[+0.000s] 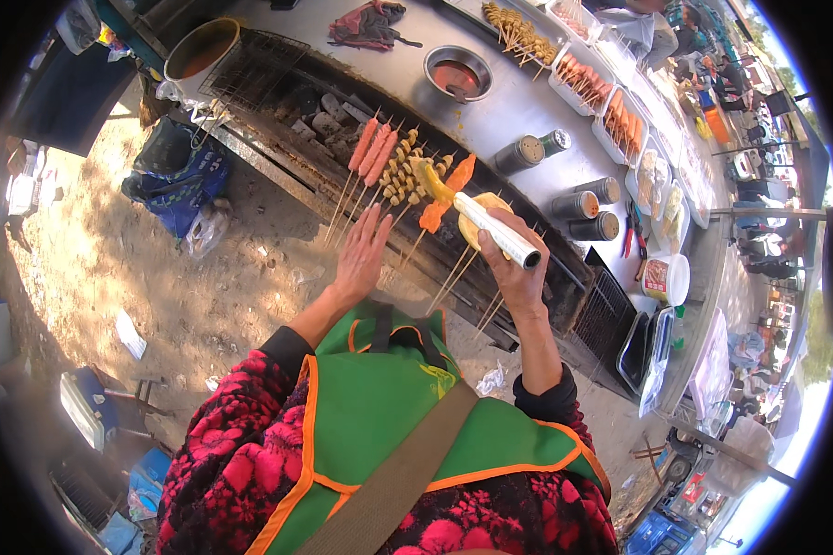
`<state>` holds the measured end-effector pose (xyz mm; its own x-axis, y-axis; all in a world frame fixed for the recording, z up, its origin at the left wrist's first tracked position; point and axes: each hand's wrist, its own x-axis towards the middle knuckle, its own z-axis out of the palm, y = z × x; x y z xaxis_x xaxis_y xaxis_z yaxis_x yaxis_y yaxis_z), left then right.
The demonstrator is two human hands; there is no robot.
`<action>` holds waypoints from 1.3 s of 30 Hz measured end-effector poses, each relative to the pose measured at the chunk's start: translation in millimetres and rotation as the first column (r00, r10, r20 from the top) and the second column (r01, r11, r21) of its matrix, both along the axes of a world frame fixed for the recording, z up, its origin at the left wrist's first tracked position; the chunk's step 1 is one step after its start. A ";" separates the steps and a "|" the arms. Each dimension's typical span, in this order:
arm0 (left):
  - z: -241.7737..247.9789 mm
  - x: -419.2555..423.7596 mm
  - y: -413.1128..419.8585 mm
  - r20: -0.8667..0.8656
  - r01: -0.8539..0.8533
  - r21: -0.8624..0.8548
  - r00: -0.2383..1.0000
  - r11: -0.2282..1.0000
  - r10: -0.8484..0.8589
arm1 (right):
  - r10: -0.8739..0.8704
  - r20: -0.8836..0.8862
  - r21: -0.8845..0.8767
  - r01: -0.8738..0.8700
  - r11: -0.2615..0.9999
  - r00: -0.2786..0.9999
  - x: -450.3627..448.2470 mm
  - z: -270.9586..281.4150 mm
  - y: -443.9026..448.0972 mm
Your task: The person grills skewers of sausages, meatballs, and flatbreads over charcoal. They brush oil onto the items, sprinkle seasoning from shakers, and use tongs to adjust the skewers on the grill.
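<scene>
My right hand [517, 267] grips the white tubular handle [496, 229] of a basting brush over a long charcoal grill. Its yellowed head [434, 182] lies against an orange-red skewered piece [451, 194] and the spiral skewers beside it. Partly behind the brush is a flat, pale yellow skewered piece [473, 225]. My left hand [362, 253] is palm down with fingers stretched out over the stick ends. Contact with the sticks is unclear. Just beyond it are pink sausage skewers [375, 149] and brown spiral-cut skewers [402, 170].
Charcoal [330, 114] shows in the grill's left part. A metal bowl of red sauce [458, 73], shaker jars [520, 154] and red-handled pliers [628, 236] stand on the metal counter. Trays of skewers [621, 128] line its far side. At left is a pot [201, 59].
</scene>
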<state>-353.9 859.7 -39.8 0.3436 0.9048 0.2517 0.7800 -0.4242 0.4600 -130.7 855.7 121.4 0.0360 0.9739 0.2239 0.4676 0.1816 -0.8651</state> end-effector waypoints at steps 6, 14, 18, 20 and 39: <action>-5.2 -2.9 0.4 -0.025 -0.022 -0.042 0.999 0.999 0.021 | 0.022 -0.076 -0.096 -0.029 0.995 0.997 -6.9 -3.4 -6.9; -14.2 -4.3 4.5 0.075 -0.104 -0.200 0.990 0.974 0.121 | 0.018 -0.122 -0.034 -0.023 0.999 0.992 3.8 -4.2 5.0; -23.1 -1.7 8.3 0.024 -0.144 -0.378 0.986 0.914 0.165 | -0.038 -0.113 -0.007 0.037 0.999 0.993 8.7 -3.0 24.6; -26.7 -3.0 12.8 0.033 -0.145 -0.321 0.986 0.936 0.164 | -0.030 -0.046 0.005 0.031 1.000 0.998 10.8 2.8 29.3; -28.1 -21.5 30.7 0.612 0.646 -0.720 0.421 0.252 0.670 | 0.222 0.221 -0.112 -0.201 0.973 0.950 -14.8 1.8 11.7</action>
<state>-375.4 890.4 -67.9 0.5691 0.6341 -0.5235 -0.2388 0.7367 0.6327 -145.5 867.4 123.2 -0.2153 0.9697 0.1155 0.6151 0.2265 -0.7552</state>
